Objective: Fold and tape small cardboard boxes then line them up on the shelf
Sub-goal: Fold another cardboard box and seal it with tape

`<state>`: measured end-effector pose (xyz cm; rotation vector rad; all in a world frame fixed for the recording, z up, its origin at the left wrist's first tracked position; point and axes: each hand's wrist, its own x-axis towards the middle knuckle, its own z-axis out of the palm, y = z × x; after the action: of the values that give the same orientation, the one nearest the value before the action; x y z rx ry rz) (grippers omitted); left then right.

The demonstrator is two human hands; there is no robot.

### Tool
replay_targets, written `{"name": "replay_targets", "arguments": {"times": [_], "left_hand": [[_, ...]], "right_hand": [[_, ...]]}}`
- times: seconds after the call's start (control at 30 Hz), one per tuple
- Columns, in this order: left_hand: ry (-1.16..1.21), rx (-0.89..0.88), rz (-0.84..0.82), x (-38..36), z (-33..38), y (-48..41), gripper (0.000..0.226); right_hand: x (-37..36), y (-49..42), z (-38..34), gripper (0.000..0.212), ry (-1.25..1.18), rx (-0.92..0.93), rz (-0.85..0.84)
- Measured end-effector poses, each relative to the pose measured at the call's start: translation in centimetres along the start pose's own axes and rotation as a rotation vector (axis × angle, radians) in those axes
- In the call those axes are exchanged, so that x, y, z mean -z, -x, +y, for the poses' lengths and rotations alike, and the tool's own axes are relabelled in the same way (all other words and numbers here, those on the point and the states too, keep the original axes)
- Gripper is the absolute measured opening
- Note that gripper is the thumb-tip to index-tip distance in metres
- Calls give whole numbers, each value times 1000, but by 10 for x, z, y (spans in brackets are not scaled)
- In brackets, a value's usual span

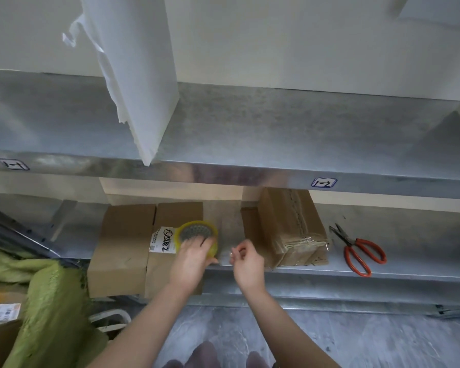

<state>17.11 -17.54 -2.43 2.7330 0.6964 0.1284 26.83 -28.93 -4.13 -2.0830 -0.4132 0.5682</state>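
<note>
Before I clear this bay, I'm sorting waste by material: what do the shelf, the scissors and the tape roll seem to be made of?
Shelf: galvanised steel by its look, with mottled grey spangle and a dull sheen. Scissors: dark metal blades and glossy red handles, probably plastic or a coating. Tape roll, held by the left hand: yellowish, translucent, glossy plastic film.
</note>
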Motion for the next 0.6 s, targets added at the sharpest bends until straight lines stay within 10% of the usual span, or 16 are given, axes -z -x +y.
{"name": "replay_targets", "arguments": {"times": [0.3, 0.6], "left_hand": [[-39, -10, -210, -38, -22, 1, 59], [-20, 7, -205, -45, -25, -3, 60]], "right_hand": [[1, -33, 22, 14, 115, -168, -156], [-11, -29, 36, 20, 551, 35, -40]]}}
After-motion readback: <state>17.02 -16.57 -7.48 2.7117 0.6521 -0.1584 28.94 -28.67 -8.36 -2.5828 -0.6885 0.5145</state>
